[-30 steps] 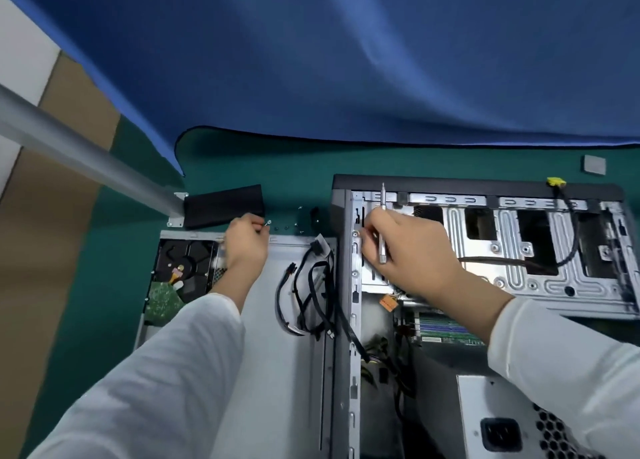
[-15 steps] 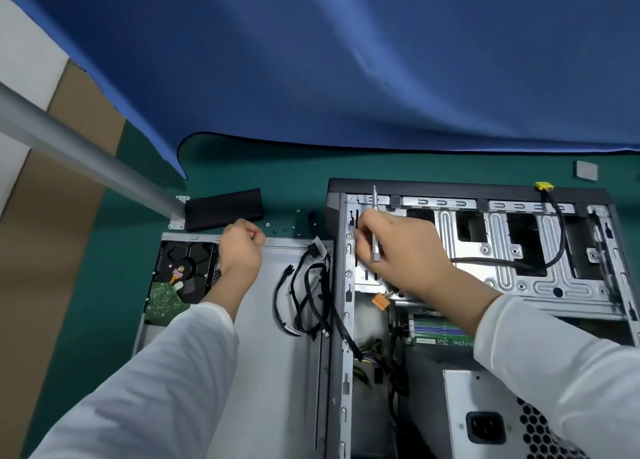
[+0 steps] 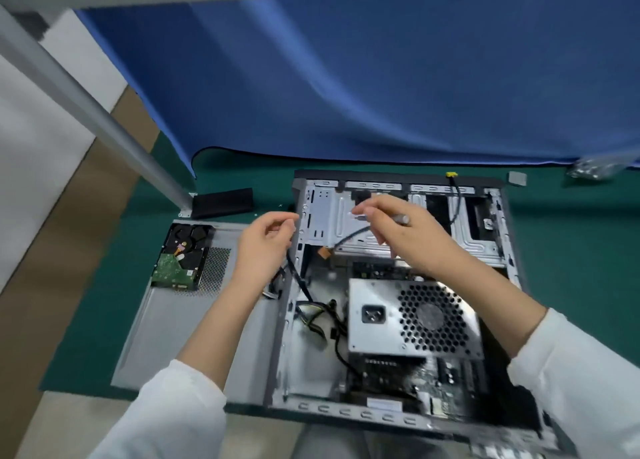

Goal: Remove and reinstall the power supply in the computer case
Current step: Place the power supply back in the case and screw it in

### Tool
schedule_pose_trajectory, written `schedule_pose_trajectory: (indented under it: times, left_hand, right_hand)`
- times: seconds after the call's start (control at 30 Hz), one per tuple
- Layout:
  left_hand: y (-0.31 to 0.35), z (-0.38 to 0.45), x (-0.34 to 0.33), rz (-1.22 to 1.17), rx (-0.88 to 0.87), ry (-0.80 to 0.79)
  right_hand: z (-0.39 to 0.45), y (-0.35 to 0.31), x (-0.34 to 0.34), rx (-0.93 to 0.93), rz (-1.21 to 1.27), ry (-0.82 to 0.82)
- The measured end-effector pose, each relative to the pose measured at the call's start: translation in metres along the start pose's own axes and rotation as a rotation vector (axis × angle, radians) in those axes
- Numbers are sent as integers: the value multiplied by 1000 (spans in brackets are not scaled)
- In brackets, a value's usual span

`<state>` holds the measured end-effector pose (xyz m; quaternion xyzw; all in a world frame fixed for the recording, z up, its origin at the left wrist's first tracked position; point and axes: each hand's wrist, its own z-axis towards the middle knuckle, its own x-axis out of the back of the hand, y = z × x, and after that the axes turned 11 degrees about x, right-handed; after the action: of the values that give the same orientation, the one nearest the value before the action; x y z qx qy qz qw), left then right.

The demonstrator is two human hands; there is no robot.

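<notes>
Fingers point(image 3: 367, 212) of the right hand point(image 3: 408, 236) gripped a screwdriver point(image 3: 398, 218); left hand point(image 3: 266, 236) pinched something too small to identify. Seat the screw squarely before turning, probably.

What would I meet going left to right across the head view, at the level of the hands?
Hard drive on the side panel → left hand → right hand holding the screwdriver → case's right wall → green mat.

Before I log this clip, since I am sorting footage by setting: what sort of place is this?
Probably a computer repair or assembly workbench. An opened computer case lies on a green mat, its power supply exposed, a bare hard drive rests on the detached side panel, and a blue cloth hangs behind.
</notes>
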<state>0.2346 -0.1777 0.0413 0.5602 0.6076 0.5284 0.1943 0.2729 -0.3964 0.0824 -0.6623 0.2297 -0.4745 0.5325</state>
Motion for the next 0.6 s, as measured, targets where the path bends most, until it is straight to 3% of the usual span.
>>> schedule_pose_trajectory:
  times: [0.23, 0.6]
  left_hand:
    - [29, -104, -54, -162, 14, -289]
    - [22, -181, -100, -530, 211, -475]
  right_hand:
    - [-88, -13, 33, 5, 315, 86]
    - [-173, -10, 64, 66, 367, 171]
